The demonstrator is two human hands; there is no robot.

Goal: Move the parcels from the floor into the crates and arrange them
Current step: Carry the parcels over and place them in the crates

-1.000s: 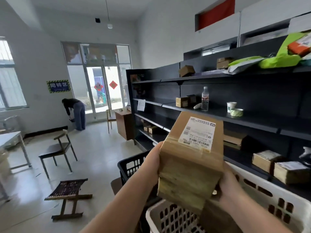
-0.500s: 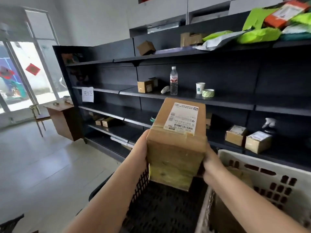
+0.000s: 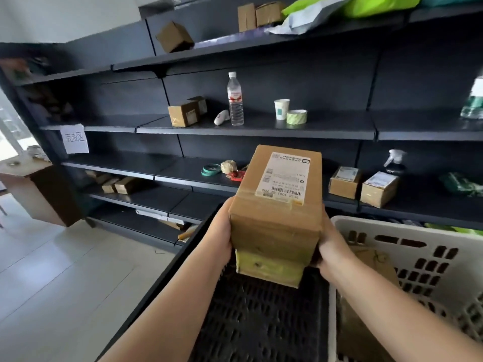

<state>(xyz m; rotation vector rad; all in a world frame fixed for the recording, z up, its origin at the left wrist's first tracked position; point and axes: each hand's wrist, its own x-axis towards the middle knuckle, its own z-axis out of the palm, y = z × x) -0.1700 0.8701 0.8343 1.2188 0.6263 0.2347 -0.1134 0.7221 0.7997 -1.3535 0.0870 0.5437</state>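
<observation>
The parcel is brown cardboard, matt, with glossy clear tape over its seams and a smooth white paper label on top; its lower end looks yellowed under tape; the black crate is matt plastic with a ribbed lattice floor; the white crate is smooth plastic with slotted walls; the shelving is dark, matt-painted metal; the water bottle near the middle shelf's front edge is clear glossy plastic; the cup looks like paper; the floor is pale, glossy tile.
</observation>
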